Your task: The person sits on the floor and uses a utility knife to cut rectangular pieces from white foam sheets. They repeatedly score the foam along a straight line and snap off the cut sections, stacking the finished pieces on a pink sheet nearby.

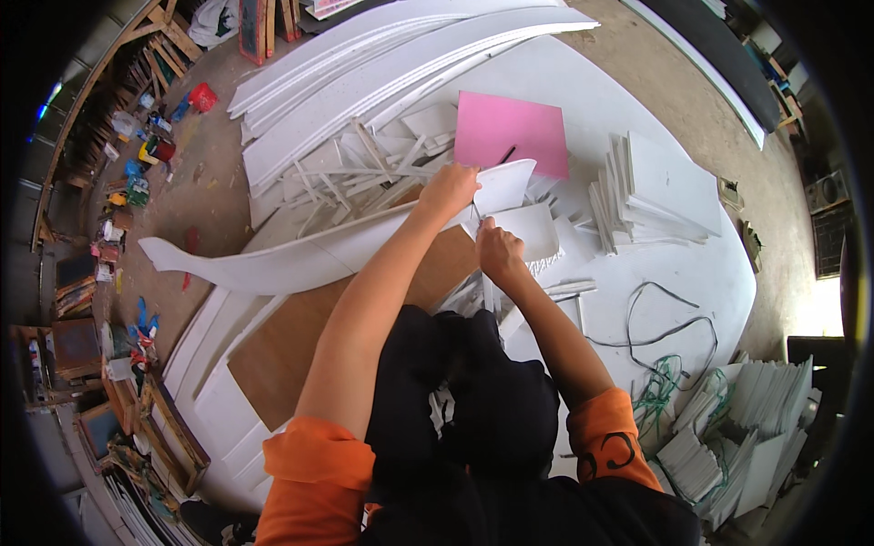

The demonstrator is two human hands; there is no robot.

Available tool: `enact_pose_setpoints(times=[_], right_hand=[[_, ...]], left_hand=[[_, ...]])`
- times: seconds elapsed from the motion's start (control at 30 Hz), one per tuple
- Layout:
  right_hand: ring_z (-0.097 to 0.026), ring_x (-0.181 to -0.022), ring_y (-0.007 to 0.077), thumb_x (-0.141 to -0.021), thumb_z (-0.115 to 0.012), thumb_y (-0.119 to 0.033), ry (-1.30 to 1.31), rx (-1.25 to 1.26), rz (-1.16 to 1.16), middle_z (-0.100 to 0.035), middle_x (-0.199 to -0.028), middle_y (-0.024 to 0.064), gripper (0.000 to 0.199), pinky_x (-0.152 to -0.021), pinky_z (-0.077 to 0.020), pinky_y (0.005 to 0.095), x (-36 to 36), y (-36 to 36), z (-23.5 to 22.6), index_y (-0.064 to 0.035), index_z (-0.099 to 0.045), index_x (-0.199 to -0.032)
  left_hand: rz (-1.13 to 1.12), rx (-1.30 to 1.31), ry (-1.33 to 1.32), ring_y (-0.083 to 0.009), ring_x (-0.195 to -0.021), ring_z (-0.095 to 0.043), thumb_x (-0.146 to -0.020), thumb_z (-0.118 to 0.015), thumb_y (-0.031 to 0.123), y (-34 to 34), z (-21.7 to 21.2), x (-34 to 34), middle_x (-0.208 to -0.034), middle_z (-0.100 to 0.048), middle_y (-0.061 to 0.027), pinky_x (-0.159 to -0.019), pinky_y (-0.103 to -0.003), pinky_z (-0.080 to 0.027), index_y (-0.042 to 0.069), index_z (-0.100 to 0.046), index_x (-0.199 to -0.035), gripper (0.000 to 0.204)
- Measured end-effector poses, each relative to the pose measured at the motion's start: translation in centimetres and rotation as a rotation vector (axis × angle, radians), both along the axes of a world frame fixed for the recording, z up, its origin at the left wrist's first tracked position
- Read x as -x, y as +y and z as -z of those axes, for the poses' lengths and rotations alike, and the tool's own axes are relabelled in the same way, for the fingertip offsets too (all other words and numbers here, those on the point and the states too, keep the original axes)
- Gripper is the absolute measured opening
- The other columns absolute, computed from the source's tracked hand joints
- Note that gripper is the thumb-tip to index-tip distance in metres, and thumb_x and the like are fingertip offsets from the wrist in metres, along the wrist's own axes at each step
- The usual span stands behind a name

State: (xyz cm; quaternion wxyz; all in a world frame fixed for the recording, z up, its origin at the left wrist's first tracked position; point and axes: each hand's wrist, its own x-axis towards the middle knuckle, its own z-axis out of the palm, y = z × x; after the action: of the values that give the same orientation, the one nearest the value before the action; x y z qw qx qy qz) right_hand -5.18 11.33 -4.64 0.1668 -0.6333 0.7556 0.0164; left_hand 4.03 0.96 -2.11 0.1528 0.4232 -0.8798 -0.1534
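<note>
Working over a white board [596,100] on a long curved strip [314,250]

The strip overhangs the board's left edge; a pink sheet [505,127] lies toward the far edge. The left hand [449,190] pinches the strip's upper edge under its fingers; the right hand [501,249], fingers pressed together, grips a thin tool [476,212]

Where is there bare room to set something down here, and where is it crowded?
Bare: the white sheet right of the pink sheet, and again between the stacked boards and black cord; also the brown board, between the curved strip and left forearm. Crowded: the offcut heap beyond the strip, and the scraps around the right hand.
</note>
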Motion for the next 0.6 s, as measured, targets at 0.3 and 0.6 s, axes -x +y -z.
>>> enact_pose_setpoints(times=[0.3, 0.6], right_hand=[[-0.062, -0.077, 0.0322, -0.086, -0.036, -0.022, -0.025, -0.109, 0.002, -0.062, -0.082, 0.0172, 0.024, -0.068, -0.0478, 0.0411, 0.1, -1.0, -0.1, -0.0015, -0.046, -0.094], [-0.060, -0.086, 0.0327, -0.088, -0.031, -0.023, -0.110, -0.216, 0.061, -0.060, -0.092, 0.0185, 0.027, -0.075, -0.0450, 0.0416, 0.0, -3.6, 1.7, -0.0020, -0.045, -0.098]], left_hand=[[0.065, -0.126, 0.033, -0.0369, -0.076, -0.056, -0.073, -0.062, 0.019, 0.7, -1.3, -0.2, -0.078, -0.059, -0.0209, -0.066, -0.042, -0.045, -0.002, -0.059, -0.089, 0.026], [0.067, -0.124, 0.034, -0.0369, -0.073, -0.056, -0.073, -0.061, 0.020, 0.3, -1.1, -0.1, -0.075, -0.058, -0.0219, -0.065, -0.042, -0.044, -0.002, -0.059, -0.088, 0.026]])
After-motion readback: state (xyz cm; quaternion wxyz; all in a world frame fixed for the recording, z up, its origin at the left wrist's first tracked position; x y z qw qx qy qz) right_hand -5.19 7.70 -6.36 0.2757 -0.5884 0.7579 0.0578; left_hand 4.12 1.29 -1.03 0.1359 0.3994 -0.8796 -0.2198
